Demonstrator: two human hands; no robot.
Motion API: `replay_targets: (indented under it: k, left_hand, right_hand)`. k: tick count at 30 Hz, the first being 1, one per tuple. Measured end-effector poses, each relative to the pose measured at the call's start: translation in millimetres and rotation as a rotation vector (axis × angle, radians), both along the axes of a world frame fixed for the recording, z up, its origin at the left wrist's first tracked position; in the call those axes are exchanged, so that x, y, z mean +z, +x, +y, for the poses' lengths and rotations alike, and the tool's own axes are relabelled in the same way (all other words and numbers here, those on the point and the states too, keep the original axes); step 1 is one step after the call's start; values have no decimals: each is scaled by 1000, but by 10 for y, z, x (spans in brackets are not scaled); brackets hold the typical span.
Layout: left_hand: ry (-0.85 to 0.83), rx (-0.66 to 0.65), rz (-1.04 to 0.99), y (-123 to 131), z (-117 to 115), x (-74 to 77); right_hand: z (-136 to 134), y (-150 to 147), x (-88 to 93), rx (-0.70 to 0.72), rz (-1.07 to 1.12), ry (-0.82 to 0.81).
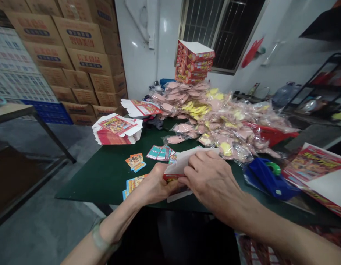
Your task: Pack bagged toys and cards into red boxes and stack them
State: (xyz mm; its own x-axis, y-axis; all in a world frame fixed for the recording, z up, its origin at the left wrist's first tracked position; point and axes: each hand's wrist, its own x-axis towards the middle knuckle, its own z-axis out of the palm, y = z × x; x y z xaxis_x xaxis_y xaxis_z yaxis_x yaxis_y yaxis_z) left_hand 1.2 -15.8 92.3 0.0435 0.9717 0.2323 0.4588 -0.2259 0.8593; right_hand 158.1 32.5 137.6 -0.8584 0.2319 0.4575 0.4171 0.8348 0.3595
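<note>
A red and white cardboard box [183,162], its white flaps standing up, is held between my two hands over the table's front edge. My left hand [156,186] grips its left end, with the thumb along the side. The fingers of my right hand [209,175] are bent over the right part of the box and its flap. What lies inside the box is hidden. Just beyond it lie teal and white cards [160,152]. Orange and blue cards [136,162] lie to the left, and another small stack of cards [133,184] sits beside my left wrist.
Plastic-wrapped pink and yellow pieces [198,106] are heaped across the back of the green table [95,173]. Flattened boxes [116,129] stack at left, filled boxes [194,60] behind the heap. A blue tape dispenser [269,178] stands at right beside a printed box [319,169].
</note>
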Motion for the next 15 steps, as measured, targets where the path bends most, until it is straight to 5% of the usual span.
replay_targets:
  k: [2,7,11,15]
  left_hand:
    - [66,45,-15,27,29,-34]
    - [403,494,51,248,-22,-385]
    - [577,532,137,400,-82,-630]
    - [635,528,141,388,-35,-574]
  right_hand:
    - [-7,13,44,-8,-39,-118]
    - [67,24,145,-31,-1,-446]
    - [18,24,154,235,-27,-655]
    - [-11,35,159,359,14,-690]
